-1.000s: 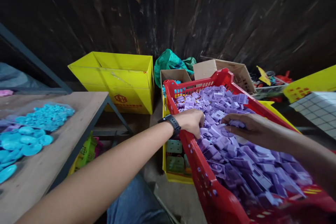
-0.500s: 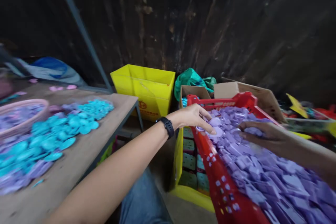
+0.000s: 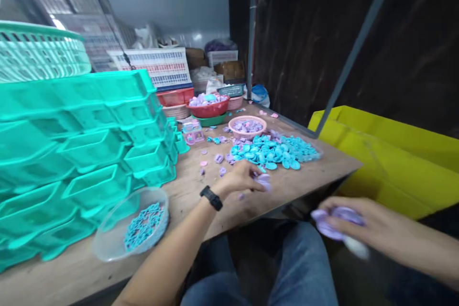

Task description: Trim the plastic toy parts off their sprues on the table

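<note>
My left hand, with a black watch on the wrist, is closed on light purple plastic pieces just over the table. Right beyond it spreads a pile of turquoise oval plastic pieces. Past the table's edge, lower right, my right hand is wrapped round several purple plastic pieces, blurred by motion. Something white shows under its fingers, too smeared to name. Small purple bits lie scattered on the wooden table beyond my left hand.
Stacked turquoise trays line the left side, beside a clear bowl of small blue pieces. A pink basket of purple parts and a red basin stand farther back. A yellow box is right of the table.
My view has swung left from the red crate of purple pieces to the table. Both hands have left the crate, carrying purple pieces.
</note>
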A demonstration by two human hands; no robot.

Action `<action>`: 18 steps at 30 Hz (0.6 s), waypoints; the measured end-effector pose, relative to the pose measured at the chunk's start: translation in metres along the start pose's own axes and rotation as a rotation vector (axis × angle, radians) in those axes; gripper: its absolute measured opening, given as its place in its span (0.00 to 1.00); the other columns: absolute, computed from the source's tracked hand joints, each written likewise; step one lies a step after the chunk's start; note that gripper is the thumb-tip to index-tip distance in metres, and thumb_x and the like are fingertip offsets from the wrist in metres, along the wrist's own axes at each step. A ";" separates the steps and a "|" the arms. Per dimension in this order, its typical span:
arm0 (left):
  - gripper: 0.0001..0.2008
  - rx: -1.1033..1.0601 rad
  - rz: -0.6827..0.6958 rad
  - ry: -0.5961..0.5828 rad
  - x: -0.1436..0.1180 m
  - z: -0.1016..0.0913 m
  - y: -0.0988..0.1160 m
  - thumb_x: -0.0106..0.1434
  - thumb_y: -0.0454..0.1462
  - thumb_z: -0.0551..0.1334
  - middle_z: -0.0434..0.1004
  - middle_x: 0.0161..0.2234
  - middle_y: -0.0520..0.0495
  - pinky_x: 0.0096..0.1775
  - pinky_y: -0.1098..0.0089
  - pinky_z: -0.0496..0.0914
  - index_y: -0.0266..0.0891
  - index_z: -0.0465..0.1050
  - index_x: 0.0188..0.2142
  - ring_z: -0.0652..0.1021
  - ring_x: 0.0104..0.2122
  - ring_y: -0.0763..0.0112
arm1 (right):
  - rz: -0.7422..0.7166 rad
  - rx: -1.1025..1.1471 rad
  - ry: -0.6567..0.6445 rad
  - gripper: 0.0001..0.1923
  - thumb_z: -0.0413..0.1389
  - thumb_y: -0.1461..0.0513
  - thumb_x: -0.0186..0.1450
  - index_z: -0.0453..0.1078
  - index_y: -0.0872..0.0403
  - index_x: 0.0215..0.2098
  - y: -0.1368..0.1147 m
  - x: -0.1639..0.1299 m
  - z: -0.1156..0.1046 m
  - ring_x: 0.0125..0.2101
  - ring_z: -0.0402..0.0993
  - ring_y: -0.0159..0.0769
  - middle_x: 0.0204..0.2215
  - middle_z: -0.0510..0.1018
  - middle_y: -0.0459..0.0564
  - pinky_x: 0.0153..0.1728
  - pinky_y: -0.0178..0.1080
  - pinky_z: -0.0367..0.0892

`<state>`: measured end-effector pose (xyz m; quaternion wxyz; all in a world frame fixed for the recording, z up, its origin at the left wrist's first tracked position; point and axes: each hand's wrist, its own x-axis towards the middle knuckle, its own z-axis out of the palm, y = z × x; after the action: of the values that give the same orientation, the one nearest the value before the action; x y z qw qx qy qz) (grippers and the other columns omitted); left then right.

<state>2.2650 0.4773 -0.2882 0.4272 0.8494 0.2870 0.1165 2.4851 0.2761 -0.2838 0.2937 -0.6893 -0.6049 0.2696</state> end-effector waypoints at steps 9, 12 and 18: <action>0.17 0.503 -0.149 0.555 -0.073 0.007 -0.109 0.60 0.30 0.64 0.76 0.46 0.42 0.49 0.61 0.73 0.41 0.77 0.50 0.78 0.46 0.58 | -0.023 0.107 -0.016 0.13 0.63 0.62 0.52 0.78 0.52 0.37 -0.031 0.167 0.157 0.40 0.80 0.45 0.36 0.84 0.50 0.43 0.43 0.74; 0.24 0.447 -0.021 0.642 -0.086 0.016 -0.127 0.59 0.32 0.67 0.72 0.53 0.41 0.57 0.55 0.71 0.41 0.73 0.56 0.74 0.54 0.55 | -0.053 0.090 0.028 0.24 0.63 0.63 0.50 0.76 0.52 0.47 -0.020 0.170 0.156 0.51 0.77 0.50 0.49 0.82 0.55 0.55 0.50 0.70; 0.25 0.412 0.087 0.665 -0.096 0.018 -0.135 0.63 0.36 0.68 0.71 0.56 0.38 0.58 0.51 0.71 0.40 0.70 0.59 0.71 0.56 0.54 | 0.006 0.266 0.231 0.25 0.57 0.54 0.57 0.70 0.50 0.53 0.010 0.146 0.165 0.47 0.80 0.51 0.49 0.82 0.57 0.49 0.53 0.76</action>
<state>2.1425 0.4726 -0.4017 0.1263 0.8447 0.3909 0.3430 2.3896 0.4336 -0.4060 0.4489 -0.6726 -0.5242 0.2670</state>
